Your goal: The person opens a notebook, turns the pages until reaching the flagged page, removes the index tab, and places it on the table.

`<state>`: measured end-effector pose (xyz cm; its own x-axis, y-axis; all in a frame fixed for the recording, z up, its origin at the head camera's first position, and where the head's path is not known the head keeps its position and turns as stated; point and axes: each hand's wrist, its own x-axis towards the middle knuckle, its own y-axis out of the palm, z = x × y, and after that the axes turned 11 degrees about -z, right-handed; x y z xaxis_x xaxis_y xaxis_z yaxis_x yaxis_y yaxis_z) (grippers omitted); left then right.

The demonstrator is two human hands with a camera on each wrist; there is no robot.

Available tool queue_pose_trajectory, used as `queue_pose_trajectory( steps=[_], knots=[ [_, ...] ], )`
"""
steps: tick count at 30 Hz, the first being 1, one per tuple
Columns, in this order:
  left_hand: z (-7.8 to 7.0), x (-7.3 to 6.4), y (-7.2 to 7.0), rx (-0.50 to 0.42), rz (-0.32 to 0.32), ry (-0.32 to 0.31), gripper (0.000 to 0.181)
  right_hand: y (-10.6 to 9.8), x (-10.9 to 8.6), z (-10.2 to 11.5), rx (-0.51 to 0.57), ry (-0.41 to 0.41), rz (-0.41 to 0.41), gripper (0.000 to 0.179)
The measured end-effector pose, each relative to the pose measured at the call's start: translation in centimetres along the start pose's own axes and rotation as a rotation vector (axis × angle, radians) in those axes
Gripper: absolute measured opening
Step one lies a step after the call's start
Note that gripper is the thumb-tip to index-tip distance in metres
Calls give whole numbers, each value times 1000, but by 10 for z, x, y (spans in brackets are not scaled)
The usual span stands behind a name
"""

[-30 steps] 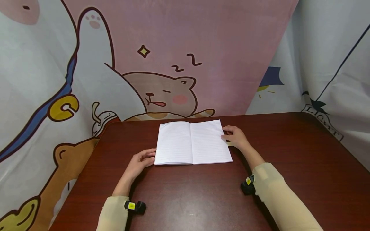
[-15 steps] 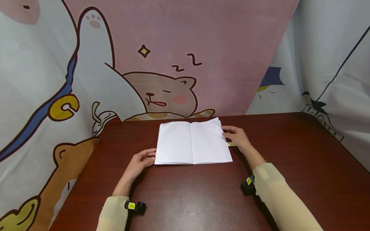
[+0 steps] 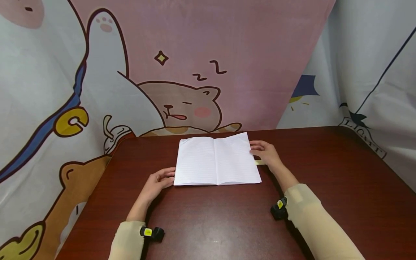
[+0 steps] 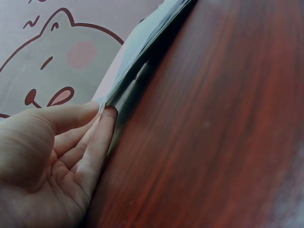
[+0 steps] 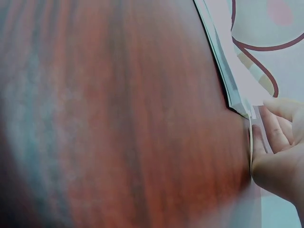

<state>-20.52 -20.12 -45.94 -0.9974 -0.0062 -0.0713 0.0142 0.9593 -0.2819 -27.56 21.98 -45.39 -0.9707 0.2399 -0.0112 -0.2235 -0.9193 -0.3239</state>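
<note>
An open notebook (image 3: 198, 160) with white lined pages lies on the brown table, its spine in the middle. My left hand (image 3: 159, 182) is at its left edge; in the left wrist view, thumb and fingers (image 4: 102, 135) pinch that edge. At the right edge, my right hand (image 3: 266, 153) holds the page side between its fingertips. The right page's far corner rises a little, and the right wrist view has the lifted page (image 5: 247, 83) reaching a fingertip. A pale strip (image 3: 260, 162) sticks out from under the notebook, partly hidden by the right hand.
The dark wood table (image 3: 208, 220) stretches around the notebook. Behind it hangs a cloth (image 3: 253, 54) printed with cartoon animals, meeting the table's far edge. Each wrist wears a small black camera, such as the left one (image 3: 157, 234).
The far corner of the right page has risen slightly, and the right hand's fingers have shifted a little at the edge. More of the pale strip shows. The left hand has stayed put.
</note>
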Motion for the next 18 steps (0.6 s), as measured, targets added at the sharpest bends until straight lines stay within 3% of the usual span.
queue_pose_trajectory(
  steps=[9, 18],
  knots=[
    [0, 0, -1, 3, 4, 6, 44, 2, -1, 0, 33, -55, -63, 38],
    [0, 1, -1, 3, 1, -1, 44, 9, -5, 8, 113, -176, 17, 38]
  ],
)
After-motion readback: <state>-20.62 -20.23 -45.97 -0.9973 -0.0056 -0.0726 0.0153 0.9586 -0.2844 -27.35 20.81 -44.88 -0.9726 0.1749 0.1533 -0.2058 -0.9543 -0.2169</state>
